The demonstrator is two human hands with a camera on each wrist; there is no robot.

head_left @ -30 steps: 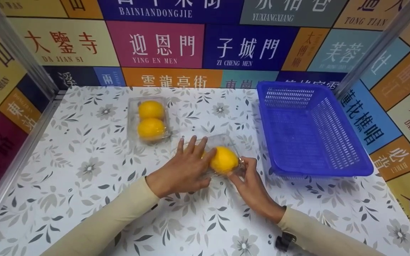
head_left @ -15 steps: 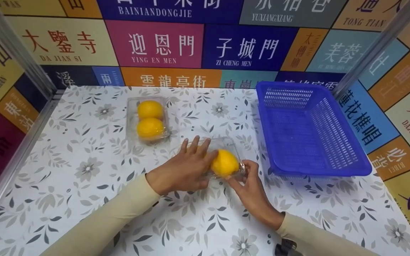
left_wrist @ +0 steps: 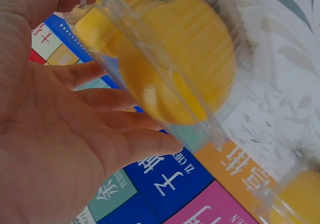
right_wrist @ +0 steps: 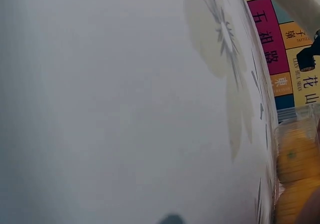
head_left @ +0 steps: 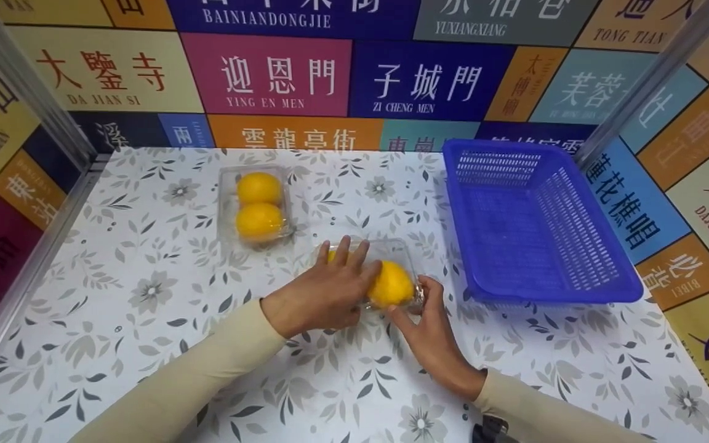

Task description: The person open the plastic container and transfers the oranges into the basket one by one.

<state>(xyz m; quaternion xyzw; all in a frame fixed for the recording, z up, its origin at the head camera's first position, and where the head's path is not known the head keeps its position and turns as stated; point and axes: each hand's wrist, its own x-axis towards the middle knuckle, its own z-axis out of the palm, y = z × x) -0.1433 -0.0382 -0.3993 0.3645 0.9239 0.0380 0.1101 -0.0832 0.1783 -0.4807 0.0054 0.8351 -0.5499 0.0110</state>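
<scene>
A clear plastic fruit box point(head_left: 399, 250) with two yellow-orange fruits point(head_left: 391, 283) lies mid-table in the head view. My left hand point(head_left: 322, 296) rests over its left part, hiding most of one fruit. Seen from the left wrist, the hand's extended fingers point(left_wrist: 132, 145) touch the clear plastic over the fruit point(left_wrist: 180, 59). At the box's right end, my right hand point(head_left: 433, 335) pinches the edge between thumb and fingers. The right wrist view catches only a box with fruit point(right_wrist: 296, 156) at its right border.
A second clear box point(head_left: 227, 209) with two fruits point(head_left: 260, 221) stands on the table's back left. To the right is a blue-purple plastic basket point(head_left: 502, 246) with slotted sides. Sign-printed walls point(head_left: 268, 74) enclose the flower-patterned table point(head_left: 151, 289).
The held box has shifted very slightly rightward and toward me, and both hands have moved a little with it. Second box and basket stay put.
</scene>
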